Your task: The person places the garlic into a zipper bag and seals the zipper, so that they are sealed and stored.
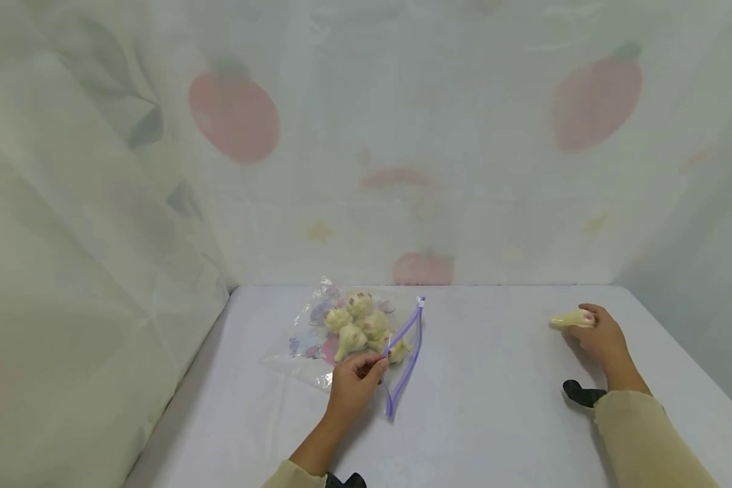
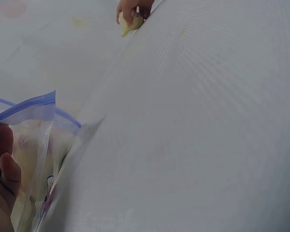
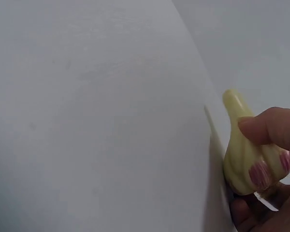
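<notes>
Right hand (image 1: 604, 339) clamped on garlic bulb (image 1: 567, 319); bulb at hand's 10 o'clock, neck toward 9. Left hand (image 1: 352, 385) pinches purple zip edge (image 1: 404, 329) of clear zip bag (image 1: 311, 352) on surface (image 1: 482, 407); bagged garlic bulbs (image 1: 350, 339) at left hand's 12 o'clock.

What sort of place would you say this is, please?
It looks like a small curtained-off work booth, though I cannot be sure: a white table bearing a clear zip bag of garlic-like bulbs, backed by a pale sheet with red fruit prints.
</notes>
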`<action>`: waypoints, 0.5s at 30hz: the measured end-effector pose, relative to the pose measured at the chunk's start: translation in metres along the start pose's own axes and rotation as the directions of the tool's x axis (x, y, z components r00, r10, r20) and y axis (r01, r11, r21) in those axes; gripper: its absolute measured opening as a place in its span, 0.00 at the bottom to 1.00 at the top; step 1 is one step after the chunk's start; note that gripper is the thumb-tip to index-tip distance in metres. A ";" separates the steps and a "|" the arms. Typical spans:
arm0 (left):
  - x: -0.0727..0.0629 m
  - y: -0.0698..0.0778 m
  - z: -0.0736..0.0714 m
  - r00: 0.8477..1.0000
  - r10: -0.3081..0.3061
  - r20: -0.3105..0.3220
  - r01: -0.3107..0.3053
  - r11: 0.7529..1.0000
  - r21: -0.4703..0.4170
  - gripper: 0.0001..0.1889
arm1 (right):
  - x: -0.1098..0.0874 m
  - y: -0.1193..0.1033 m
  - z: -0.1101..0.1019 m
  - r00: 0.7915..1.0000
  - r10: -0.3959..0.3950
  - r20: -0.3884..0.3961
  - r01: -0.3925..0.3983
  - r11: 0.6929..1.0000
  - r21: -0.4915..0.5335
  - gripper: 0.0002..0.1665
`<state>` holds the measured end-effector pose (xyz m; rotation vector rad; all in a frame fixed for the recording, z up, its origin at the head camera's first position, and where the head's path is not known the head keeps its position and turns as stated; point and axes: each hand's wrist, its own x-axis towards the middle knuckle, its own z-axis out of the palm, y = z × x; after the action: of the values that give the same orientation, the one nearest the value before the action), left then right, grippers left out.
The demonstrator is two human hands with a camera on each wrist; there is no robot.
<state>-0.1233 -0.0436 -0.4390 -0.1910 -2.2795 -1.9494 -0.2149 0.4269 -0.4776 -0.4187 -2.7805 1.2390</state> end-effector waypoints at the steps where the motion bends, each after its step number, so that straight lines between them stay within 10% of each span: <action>1: 0.000 0.000 0.000 1.000 -0.002 -0.002 0.002 1.000 0.002 0.08 | -0.001 0.000 0.000 1.000 0.014 -0.005 -0.014 1.000 0.017 0.42; 15: 0.010 -0.033 0.002 1.000 -0.005 -0.026 0.005 1.000 0.001 0.06 | -0.013 -0.010 0.003 0.994 0.093 -0.065 -0.072 0.959 0.273 0.49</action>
<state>-0.1389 -0.0463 -0.4700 -0.1593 -2.2676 -1.9413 -0.2056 0.4146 -0.4713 -0.5512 -2.5034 1.5583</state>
